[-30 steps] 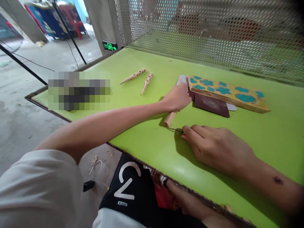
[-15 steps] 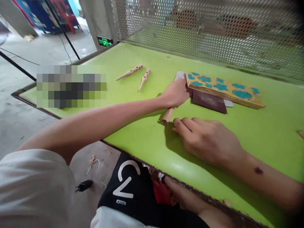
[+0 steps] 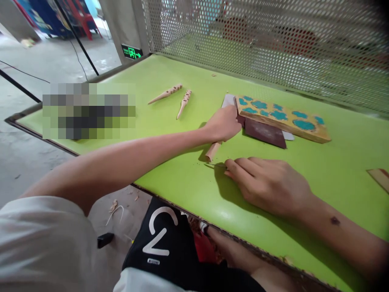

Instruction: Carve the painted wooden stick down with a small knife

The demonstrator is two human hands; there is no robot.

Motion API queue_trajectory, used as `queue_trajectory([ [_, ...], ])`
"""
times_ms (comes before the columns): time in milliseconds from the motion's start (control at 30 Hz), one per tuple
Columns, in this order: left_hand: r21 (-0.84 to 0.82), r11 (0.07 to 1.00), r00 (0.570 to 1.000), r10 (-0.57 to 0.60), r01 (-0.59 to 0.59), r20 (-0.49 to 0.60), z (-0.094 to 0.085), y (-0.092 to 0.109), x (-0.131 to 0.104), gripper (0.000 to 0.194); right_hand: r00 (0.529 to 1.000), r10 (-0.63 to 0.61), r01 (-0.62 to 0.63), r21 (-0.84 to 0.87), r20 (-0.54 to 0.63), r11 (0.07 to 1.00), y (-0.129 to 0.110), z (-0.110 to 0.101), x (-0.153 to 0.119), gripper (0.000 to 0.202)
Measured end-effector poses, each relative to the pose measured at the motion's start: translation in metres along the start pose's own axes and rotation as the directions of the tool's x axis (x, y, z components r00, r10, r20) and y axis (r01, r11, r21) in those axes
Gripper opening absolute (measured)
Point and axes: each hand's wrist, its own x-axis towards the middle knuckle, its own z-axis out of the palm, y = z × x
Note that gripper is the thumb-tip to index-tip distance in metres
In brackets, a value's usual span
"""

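My left hand [image 3: 223, 125] is closed around a pale wooden stick [image 3: 213, 151], whose near end sticks out below the fist over the green table. In my right hand [image 3: 267, 182] is a thin blade [image 3: 215, 165], held between closed fingers. Its tip points left, just below the end of the stick and apart from it. Dark sandpaper [image 3: 265, 133] lies right of my left hand, partly under a yellow wooden block [image 3: 282, 117] with teal patches. Two carved, pointed wooden pieces [image 3: 166, 94] [image 3: 184, 103] lie further back on the left.
Perforated metal mesh [image 3: 267, 40] stands along the back of the green table [image 3: 182, 162]. A blurred-out dark object [image 3: 88, 117] is at the left end. Another wooden piece [image 3: 379, 178] lies at the right edge. My legs are below the front edge.
The blade in my right hand has moved down, off the end of the stick. My left hand still holds the stick. The view has shifted slightly.
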Motion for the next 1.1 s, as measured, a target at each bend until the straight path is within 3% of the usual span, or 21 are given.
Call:
queue_trajectory([
  [200,0.024,1.0,1.0,-0.001,0.001,-0.031,0.005,-0.002,0.005,0.009,1.0,0.031,-0.031,-0.076,-0.004,0.997,-0.007,-0.002,0.022,0.023],
  [633,-0.223,0.975,0.996,0.006,-0.025,-0.088,0.005,-0.006,0.0,0.012,0.977,0.093,-0.114,0.097,0.194,0.989,-0.006,-0.007,0.009,0.022],
  [933,-0.517,0.856,0.992,-0.087,0.027,-0.093,0.007,-0.005,0.0,0.032,0.999,0.015,-0.015,-0.029,-0.031,0.999,0.004,0.004,-0.002,0.02],
  [1100,-0.441,0.898,0.992,-0.064,0.011,-0.105,0.009,-0.007,0.003,0.034,0.998,-0.034,0.033,-0.029,-0.049,0.999,0.009,0.003,-0.001,0.019],
])
